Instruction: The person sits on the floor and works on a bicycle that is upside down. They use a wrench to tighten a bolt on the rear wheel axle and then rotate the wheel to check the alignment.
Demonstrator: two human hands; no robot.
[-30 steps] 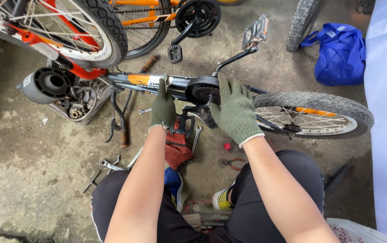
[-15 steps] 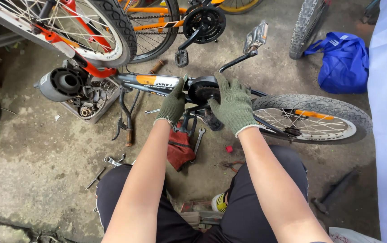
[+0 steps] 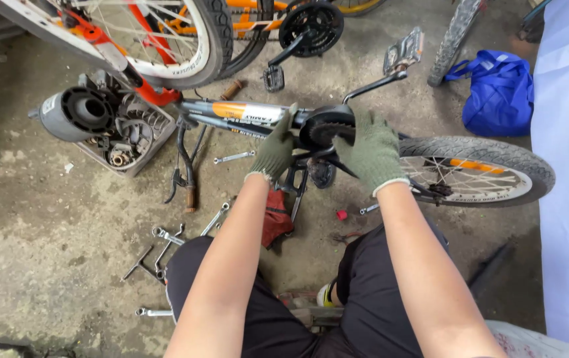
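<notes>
The small bicycle (image 3: 364, 142) lies on its side on the concrete floor (image 3: 46, 252), directly in front of the seated person's knees. Its crank area (image 3: 324, 129), a black chain guard with the crank arm running up to a pedal (image 3: 402, 50), sits between both gloved hands. The left hand (image 3: 274, 149) is curled around the frame tube just left of the chain guard, fingers closed on it. The right hand (image 3: 374, 151) lies over the right edge of the guard, fingers bent down over it; whether it grips a part beneath cannot be told.

Compared with a second ago, both hands occupy the same places on the bicycle; the frame sits slightly higher and further right in view, which appears to be head movement rather than hand work. The hold is judged steady, with no part yet freed.

The rear wheel (image 3: 476, 166) extends right. Spanners (image 3: 165, 235) lie scattered left of the knees, a tray of parts (image 3: 122, 139) beyond them, a blue bag (image 3: 496, 93) upper right.
</notes>
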